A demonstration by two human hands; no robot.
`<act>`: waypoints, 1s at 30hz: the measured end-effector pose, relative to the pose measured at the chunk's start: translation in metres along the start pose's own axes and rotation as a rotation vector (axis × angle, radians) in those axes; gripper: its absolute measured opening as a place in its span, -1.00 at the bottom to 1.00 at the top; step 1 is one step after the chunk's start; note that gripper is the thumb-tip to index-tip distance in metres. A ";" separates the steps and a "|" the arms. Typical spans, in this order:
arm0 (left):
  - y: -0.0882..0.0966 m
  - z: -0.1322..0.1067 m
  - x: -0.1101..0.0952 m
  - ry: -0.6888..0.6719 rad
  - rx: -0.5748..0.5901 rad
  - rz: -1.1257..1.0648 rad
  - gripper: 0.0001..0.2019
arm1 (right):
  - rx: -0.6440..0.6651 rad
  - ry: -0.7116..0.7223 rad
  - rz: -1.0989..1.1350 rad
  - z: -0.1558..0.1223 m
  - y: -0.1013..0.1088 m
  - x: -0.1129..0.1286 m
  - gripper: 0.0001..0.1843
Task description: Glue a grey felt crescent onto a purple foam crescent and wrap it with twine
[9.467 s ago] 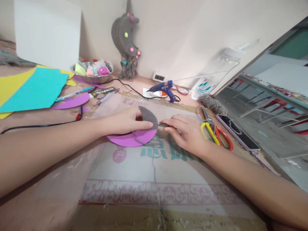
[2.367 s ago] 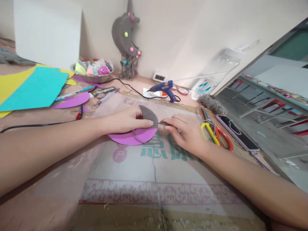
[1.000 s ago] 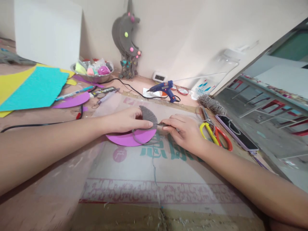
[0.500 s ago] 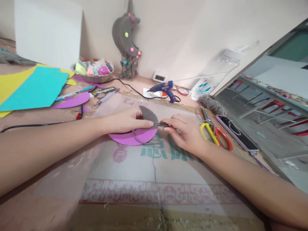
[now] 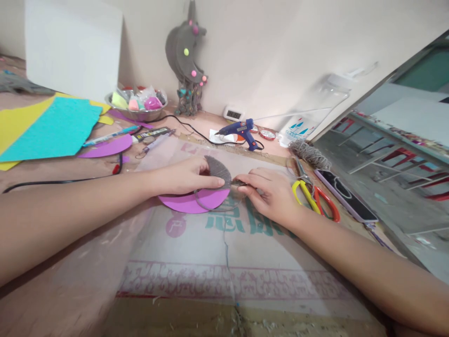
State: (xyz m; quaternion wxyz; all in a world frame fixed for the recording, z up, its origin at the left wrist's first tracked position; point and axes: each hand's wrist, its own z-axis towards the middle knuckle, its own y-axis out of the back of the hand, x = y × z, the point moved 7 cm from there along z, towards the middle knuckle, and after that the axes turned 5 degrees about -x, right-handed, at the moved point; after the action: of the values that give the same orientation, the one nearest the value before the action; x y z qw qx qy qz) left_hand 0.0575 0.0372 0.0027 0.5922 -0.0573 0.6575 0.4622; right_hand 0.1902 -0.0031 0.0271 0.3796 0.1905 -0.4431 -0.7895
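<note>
A purple craft-foam piece with a curved edge (image 5: pixel 191 202) lies under my left hand (image 5: pixel 185 175). Tight turns of grey yarn (image 5: pixel 218 169) cover its upper right part. My left hand is closed on the piece, thumb pressed on the wrapped section, fingers partly hidden behind it. Just to the right, my right hand (image 5: pixel 268 189) pinches a small dark grey bundle of yarn (image 5: pixel 239 183) close to the wrapped edge. A loose loop of yarn hangs below, across the purple surface.
Behind stand a blue glue gun (image 5: pixel 240 130), a small digital clock (image 5: pixel 233 113) and a metal bowl (image 5: pixel 138 112). Scissors (image 5: pixel 310 194), a grey yarn ball (image 5: pixel 308 153) and a phone (image 5: pixel 345 194) lie right. Turquoise sheets (image 5: pixel 54 128) lie left. A grey moon ornament (image 5: pixel 182 51) hangs behind.
The hands and the wrapped piece stay nearly in place. The loose yarn loop below has shifted slightly to the right. The whole view has moved a little.
</note>
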 end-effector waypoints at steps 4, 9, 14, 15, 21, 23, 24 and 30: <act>-0.002 0.001 0.000 -0.006 0.030 -0.040 -0.72 | -0.004 0.017 -0.005 -0.001 0.000 -0.001 -0.77; -0.002 0.001 -0.001 0.010 0.010 -0.039 -0.75 | -0.016 -0.010 0.020 -0.001 0.001 -0.002 -0.77; 0.002 0.000 0.000 0.058 -0.041 0.004 -0.76 | -0.045 -0.072 0.070 -0.002 0.004 -0.005 -0.77; 0.002 0.000 0.000 0.064 -0.046 -0.001 -0.76 | -0.044 -0.067 0.068 -0.002 0.004 -0.005 -0.77; 0.002 0.000 0.001 0.062 -0.051 -0.008 -0.74 | -0.027 -0.023 0.050 -0.002 0.003 -0.003 -0.77; 0.003 0.000 0.001 0.051 -0.052 -0.005 -0.73 | -0.022 -0.038 0.064 -0.003 0.003 -0.003 -0.77; 0.002 0.000 0.001 0.046 -0.051 -0.004 -0.73 | -0.024 -0.070 0.087 -0.003 0.003 -0.004 -0.78; -0.001 0.001 0.000 0.049 -0.053 0.031 -0.73 | 0.060 -0.569 0.486 -0.003 -0.014 -0.015 -0.72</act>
State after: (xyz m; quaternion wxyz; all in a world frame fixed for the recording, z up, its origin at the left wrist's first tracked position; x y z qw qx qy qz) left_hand 0.0590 0.0369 0.0020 0.5668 -0.0740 0.6602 0.4872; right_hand 0.1957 0.0113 0.0132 0.4118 -0.1359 -0.5861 -0.6844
